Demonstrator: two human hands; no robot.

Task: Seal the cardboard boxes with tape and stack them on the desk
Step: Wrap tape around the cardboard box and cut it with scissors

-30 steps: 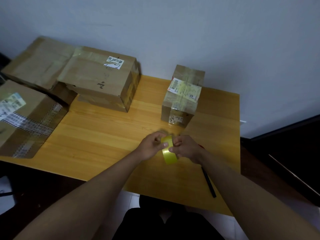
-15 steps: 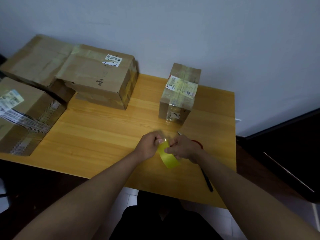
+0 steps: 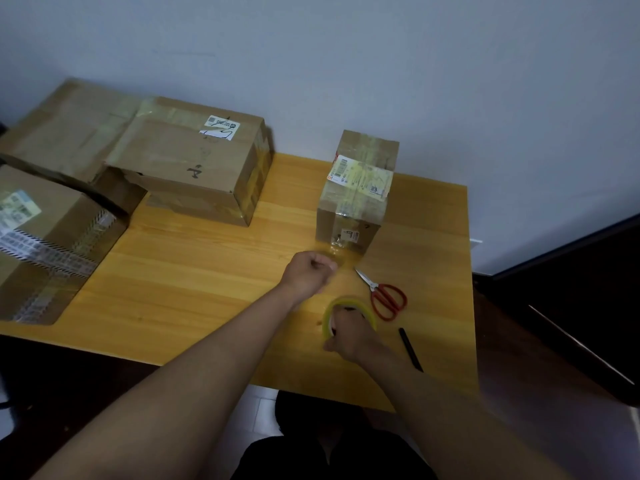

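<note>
My right hand (image 3: 349, 336) grips a yellow tape roll (image 3: 348, 311) near the desk's front right, fingers through its core. My left hand (image 3: 311, 271) is closed on the pulled-out clear tape end (image 3: 341, 256), just in front of a small cardboard box (image 3: 356, 195). That box stands upright with labels and tape on top. A wider cardboard box (image 3: 194, 161) rests at the back, leaning on a large flat box (image 3: 65, 129). Another taped box (image 3: 45, 237) sits at the left edge.
Red-handled scissors (image 3: 384, 296) lie on the wooden desk (image 3: 194, 282) right of my hands. A black pen (image 3: 410, 348) lies near the front right edge. A grey wall stands behind the desk; dark furniture is at the right.
My hands have drawn apart: the left moved up toward the small box pulling the tape end, the right drew the roll back toward me. The scissors are now uncovered.
</note>
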